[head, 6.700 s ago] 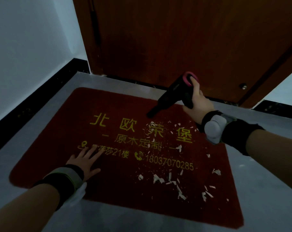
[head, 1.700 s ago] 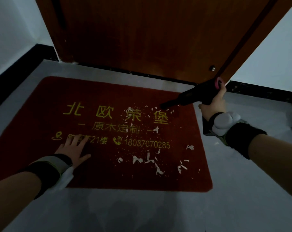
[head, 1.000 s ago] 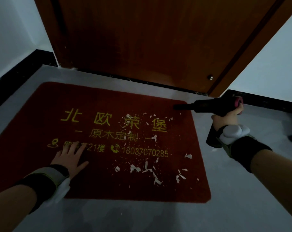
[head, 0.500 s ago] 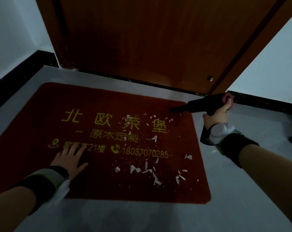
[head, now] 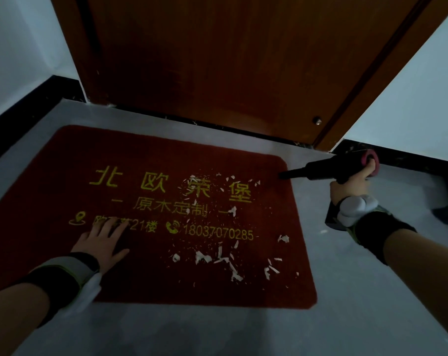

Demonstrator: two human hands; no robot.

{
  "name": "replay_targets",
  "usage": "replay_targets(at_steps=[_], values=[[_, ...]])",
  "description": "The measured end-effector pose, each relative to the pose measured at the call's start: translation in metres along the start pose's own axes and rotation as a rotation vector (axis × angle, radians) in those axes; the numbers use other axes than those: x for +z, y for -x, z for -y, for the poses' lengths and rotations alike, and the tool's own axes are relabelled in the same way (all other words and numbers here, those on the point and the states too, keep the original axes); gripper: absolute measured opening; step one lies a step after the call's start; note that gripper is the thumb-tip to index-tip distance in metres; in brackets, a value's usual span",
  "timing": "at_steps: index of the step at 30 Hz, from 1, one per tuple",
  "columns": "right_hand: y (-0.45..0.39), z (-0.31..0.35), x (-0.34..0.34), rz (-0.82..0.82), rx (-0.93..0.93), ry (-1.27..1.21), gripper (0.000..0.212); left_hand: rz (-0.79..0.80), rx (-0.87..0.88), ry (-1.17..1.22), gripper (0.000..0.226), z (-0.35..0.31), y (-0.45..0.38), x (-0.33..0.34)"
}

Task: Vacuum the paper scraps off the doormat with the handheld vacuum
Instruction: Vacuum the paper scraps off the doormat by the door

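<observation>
Nearest me, my left hand [head: 103,241] lies flat on the mat [head: 63,160], fingers spread wide, gripping nothing — just pinning the near-left part down. Beyond it and to the right, the scraps [head: 226,258] sit in two loose groups: bigger torn pieces toward the near right edge, finer bits up among the yellow lettering. None look cleared yet, so I judge the job barely begun.

Further out on the right, my right hand [head: 351,185] is closed around the grip of the vacuum [head: 330,168]. The nozzle points left, its tip at the mat's far right corner, apparently just above it; I can't tell whether it touches.

The risks, as I see them: the nozzle is well apart from most scraps, so a fast sweep could scatter the light pieces onto the grey floor [head: 346,317] rather than pick them up. The right side of the mat is unpinned, and suction or a dragging tip might lift or shift it. Behind everything stands the brown door [head: 217,60].
</observation>
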State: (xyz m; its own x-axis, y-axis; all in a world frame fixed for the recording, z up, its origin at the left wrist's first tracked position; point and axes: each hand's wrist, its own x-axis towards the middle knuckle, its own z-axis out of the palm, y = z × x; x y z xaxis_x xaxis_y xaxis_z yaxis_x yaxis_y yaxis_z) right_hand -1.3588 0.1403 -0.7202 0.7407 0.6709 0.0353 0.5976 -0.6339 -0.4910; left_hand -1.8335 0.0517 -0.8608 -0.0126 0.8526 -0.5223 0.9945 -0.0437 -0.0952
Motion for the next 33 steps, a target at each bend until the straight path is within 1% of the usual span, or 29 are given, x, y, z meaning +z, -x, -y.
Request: replay_targets(at_steps=[3,8,11,15,20,24,27,29,30,33], values=[[0.003,0.001,0.004,-0.012,0.002,-0.045,0.09,0.022,-0.008,0.0,0.074,0.0,-0.002,0.0],[0.005,0.014,0.006,-0.015,-0.011,-0.033,0.09,0.028,-0.012,-0.019,0.073,-0.002,0.0,-0.004],[0.012,0.028,0.012,0.017,-0.032,-0.045,0.088,0.036,-0.011,-0.016,0.073,-0.003,0.001,-0.005],[0.022,0.043,0.018,0.056,-0.067,0.002,0.087,0.034,-0.003,-0.002,0.074,-0.002,0.003,-0.003],[0.024,0.039,0.017,0.096,-0.073,0.028,0.092,0.047,0.003,-0.007,0.074,0.002,0.001,-0.001],[0.02,0.034,0.019,0.154,-0.075,-0.06,0.094,0.037,0.0,-0.011,0.073,-0.001,0.002,-0.001],[0.025,0.037,0.021,0.25,-0.117,-0.161,0.088,0.047,0.002,-0.006,0.074,0.001,0.002,-0.001],[0.035,0.046,0.026,0.312,-0.154,-0.167,0.085,0.059,0.002,-0.008,0.074,0.0,0.002,-0.002],[0.04,0.051,0.029,0.316,-0.171,-0.177,0.085,0.061,0.004,-0.009,0.074,0.0,0.002,-0.003],[0.048,0.067,0.04,0.21,-0.212,-0.185,0.082,0.068,0.025,-0.011,0.074,-0.001,0.004,-0.004]])
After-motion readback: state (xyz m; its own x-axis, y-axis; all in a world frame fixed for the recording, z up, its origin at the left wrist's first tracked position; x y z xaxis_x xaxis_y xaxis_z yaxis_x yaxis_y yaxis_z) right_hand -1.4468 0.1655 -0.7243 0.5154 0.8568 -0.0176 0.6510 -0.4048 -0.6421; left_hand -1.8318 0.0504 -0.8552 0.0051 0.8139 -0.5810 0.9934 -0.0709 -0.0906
